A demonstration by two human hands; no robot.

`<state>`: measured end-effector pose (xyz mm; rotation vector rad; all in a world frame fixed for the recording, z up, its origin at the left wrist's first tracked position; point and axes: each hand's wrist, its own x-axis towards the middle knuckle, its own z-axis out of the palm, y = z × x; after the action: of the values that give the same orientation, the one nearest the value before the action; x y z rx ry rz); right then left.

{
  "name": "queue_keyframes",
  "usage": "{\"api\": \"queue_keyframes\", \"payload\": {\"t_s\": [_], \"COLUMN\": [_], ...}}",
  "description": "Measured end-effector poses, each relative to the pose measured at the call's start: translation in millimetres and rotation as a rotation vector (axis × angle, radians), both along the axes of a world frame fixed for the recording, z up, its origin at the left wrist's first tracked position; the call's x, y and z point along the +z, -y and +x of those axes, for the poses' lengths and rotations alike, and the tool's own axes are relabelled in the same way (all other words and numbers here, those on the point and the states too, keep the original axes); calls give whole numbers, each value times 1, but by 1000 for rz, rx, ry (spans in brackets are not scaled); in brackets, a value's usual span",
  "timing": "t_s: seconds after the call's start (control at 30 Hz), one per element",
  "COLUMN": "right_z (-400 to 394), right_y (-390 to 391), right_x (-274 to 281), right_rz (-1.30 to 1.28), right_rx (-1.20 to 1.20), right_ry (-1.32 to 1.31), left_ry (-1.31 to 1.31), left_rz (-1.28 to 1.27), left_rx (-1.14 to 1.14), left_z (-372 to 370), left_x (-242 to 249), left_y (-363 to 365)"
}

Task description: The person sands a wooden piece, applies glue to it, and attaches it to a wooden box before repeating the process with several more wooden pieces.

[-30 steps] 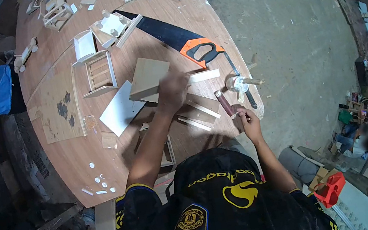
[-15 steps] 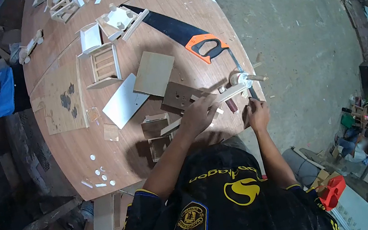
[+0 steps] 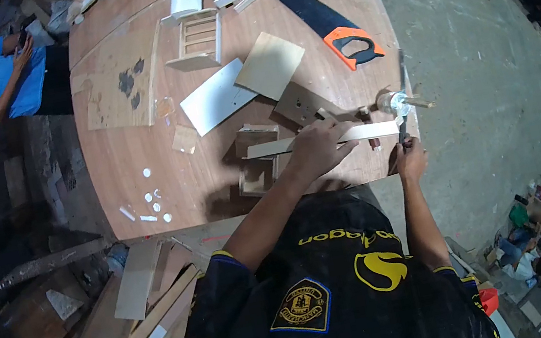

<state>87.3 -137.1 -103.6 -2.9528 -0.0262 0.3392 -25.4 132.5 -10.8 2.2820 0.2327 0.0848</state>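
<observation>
My left hand (image 3: 317,151) is closed around a long pale wooden strip (image 3: 372,131), which lies nearly level across the view. The strip's right end is beside a white-smeared round container (image 3: 390,101) with a stick (image 3: 420,102) across its top. Near the table's right edge, my right hand (image 3: 412,157) is closed on a thin dark blade (image 3: 403,130), which runs up past the container. A dark reddish tool (image 3: 373,142) lies between my hands. Beneath the strip's left part sits a small open wooden box (image 3: 259,174).
An orange-handled saw (image 3: 352,47), a white panel (image 3: 218,97), a plywood piece (image 3: 272,64) and small wooden frames (image 3: 198,40) lie on the table (image 3: 123,151). A person in blue (image 3: 5,82) is at the left. Wood scraps (image 3: 142,282) lie below left.
The view has shifted, so the table's contents appear higher and farther right. The strip in my left hand has turned from slanted to nearly level. My right hand remains near the container.
</observation>
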Motion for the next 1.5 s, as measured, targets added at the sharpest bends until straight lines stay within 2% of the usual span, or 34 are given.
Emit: {"api": "queue_keyframes", "payload": {"t_s": [0.07, 0.13, 0.2, 0.23, 0.37, 0.43, 0.53, 0.6, 0.7, 0.77, 0.8, 0.83, 0.9, 0.93, 1.03, 1.1, 1.17, 1.27, 1.43, 1.5], "right_z": [1, 1, 7, 6, -2, -6, -24, -37, -60, -70, -73, -77, -81, -84, -90, -91, -90, -88, -74, -68], "right_y": [6, 11, 14, 20, 30, 55, 82, 99, 113, 118, 118, 117, 119, 123, 125, 131, 143, 157, 188, 203], "right_x": [-11, -26, -23, -28, -19, -33, -41, -38, -32, -22, -12, -1, 7, 8, 22, 33, 40, 47, 50, 49], "right_rz": [116, 143, 195, 174, 201, 408, 530, 730, 803, 813, 912, 1013, 1001, 1101, 1295, 1388, 1566, 1656, 1606, 1558], "right_rx": [-8, -3, -23, 22, -77, -110, -222, -259, -315, -369, -476, -584, -627, -676, -744, -756, -853, -972, -969, -966], "right_ry": [0, -2, -57, 0, 19, 13, 60, -118, -108, -94, -160, -225, -193, -212, -222, -218, -383, -432, -492, -511], "left_ry": [-90, -68, -24, -25, -25, -30, -110, -95, -35, -152, -265, -269, -403, -426, -463, -390, -235, -292, -293, -22], "left_rz": [-12, -31, -53, -55, -110, -127, -80, -121, -157, -366, -493, -494, -596, -667, -694, -588, -394, -366, -258, -59], "left_rx": [-29, -18, -36, -39, -73, -101, -99, -126, -182, -213, -195, -221, -187, -204, -196, -213, -212, -193, -272, -284], "left_z": [-5, -11, -8, -9, -6, -4, 4, 10, 20, 28, 32, 34, 39, 38, 45, 50, 57, 70, 89, 91], "left_x": [5, 4, 7, 9, 8, 7, 14, 14, 6, 1, 13, 13, 9, -13, -11, -26, -37, -51, -78, -88], "left_y": [2, 7, 12, 14, 23, 29, 37, 44, 53, 58, 61, 65, 71, 76, 89, 99, 111, 133, 169, 187]}}
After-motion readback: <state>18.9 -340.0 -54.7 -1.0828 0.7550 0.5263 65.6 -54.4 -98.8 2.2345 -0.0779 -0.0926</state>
